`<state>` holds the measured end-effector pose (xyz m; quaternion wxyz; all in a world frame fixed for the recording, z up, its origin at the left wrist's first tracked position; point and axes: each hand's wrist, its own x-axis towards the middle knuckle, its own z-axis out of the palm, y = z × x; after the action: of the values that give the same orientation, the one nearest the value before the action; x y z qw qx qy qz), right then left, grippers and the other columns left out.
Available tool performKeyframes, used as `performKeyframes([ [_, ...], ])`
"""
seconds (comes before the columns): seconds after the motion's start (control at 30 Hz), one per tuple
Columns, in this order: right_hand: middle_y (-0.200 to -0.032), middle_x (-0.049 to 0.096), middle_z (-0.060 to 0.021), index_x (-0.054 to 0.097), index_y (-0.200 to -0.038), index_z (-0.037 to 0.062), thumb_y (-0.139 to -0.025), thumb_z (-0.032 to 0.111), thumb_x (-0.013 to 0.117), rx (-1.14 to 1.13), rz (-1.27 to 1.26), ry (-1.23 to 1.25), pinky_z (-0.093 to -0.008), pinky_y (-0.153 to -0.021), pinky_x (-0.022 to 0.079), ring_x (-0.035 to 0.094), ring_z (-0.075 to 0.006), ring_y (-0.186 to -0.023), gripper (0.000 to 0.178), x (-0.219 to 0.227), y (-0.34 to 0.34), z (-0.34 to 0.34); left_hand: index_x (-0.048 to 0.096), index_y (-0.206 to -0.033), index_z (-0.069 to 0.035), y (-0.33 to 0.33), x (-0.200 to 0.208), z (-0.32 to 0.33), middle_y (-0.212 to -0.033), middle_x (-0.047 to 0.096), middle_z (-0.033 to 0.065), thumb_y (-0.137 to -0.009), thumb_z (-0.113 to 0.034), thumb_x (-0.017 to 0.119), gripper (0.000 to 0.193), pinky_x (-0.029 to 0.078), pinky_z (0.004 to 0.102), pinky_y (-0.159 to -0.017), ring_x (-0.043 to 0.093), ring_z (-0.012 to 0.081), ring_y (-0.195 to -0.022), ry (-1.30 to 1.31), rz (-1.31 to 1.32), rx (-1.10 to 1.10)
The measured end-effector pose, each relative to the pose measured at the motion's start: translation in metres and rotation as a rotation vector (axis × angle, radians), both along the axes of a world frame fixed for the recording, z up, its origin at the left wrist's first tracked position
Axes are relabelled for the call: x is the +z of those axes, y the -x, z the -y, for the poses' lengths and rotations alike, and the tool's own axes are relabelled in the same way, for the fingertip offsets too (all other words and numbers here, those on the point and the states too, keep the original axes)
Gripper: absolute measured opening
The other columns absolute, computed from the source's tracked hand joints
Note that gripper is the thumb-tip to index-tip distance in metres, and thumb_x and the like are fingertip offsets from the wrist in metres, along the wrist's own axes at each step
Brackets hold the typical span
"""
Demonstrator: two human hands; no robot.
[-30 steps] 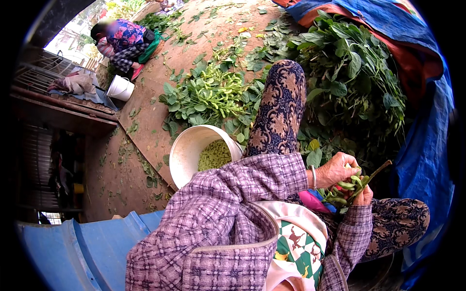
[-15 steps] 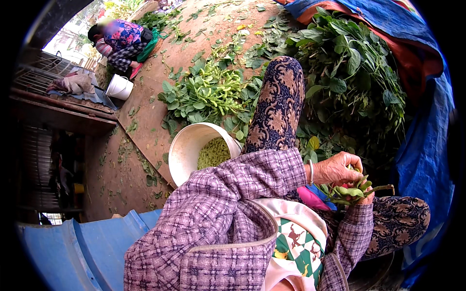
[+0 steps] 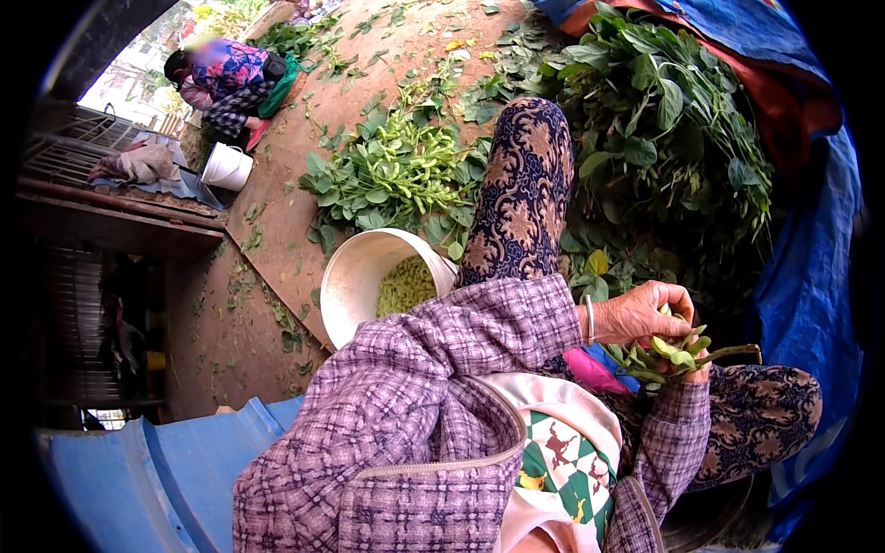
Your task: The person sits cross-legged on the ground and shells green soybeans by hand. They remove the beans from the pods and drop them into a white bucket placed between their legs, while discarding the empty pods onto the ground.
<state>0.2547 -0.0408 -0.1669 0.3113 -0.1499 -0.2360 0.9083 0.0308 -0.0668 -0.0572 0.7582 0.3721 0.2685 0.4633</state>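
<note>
Both hands meet over my lap at the right. My left hand [image 3: 641, 313], with a white bangle at its wrist, has its thumb and fingers pinched together on a green soybean pod at the top of a bunch. Held in my right hand [image 3: 702, 372] is a short soybean stalk [image 3: 737, 351] with a cluster of pods [image 3: 678, 354]; the pods hide most of that hand. Left of my raised knee, a white bucket [image 3: 343, 286] lies tilted toward me, with many shelled green beans [image 3: 406, 284] inside.
Podded soybean plants [image 3: 396, 175] lie on the floor beyond the bucket. A tall leafy heap [image 3: 664, 138] stands at right against a blue tarp [image 3: 807, 267]. Another person [image 3: 230, 78] sits far left near a second white bucket [image 3: 227, 167]. Blue corrugated sheeting [image 3: 184, 470] is at lower left.
My left hand has shifted slightly right and down, its fingers curling closer over the pods. The stalk in my right hand has moved a little right. The view has shifted slightly.
</note>
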Motion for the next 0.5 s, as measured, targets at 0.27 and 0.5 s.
performKeyframes([
  [0.27,-0.08,0.063,-0.0101,0.057,-0.094,-0.0007,-0.09,0.032,0.045,-0.272,0.612,-0.025,-0.0269,-0.048,0.049,0.06,-0.0178,-0.06,0.035,0.018,0.024,0.009,0.054,-0.088,-0.004,0.009,0.002,0.0,-0.072,0.054,-0.0024,-0.081,-0.015,0.062,0.016,0.039,0.0159,-0.049,0.048,0.0028,-0.058,0.168,-0.046,-0.067],
  [0.5,-0.096,0.059,-0.0077,0.05,-0.112,-0.0023,-0.089,0.033,0.049,-0.075,0.636,-0.44,-0.0258,-0.076,0.045,0.057,-0.0138,-0.083,0.042,0.086,0.059,0.019,0.055,-0.083,-0.003,0.037,0.002,-0.006,-0.071,0.056,-0.0001,-0.076,-0.01,0.059,0.01,0.044,0.0195,-0.057,0.055,0.0071,-0.065,0.143,-0.114,0.093],
])
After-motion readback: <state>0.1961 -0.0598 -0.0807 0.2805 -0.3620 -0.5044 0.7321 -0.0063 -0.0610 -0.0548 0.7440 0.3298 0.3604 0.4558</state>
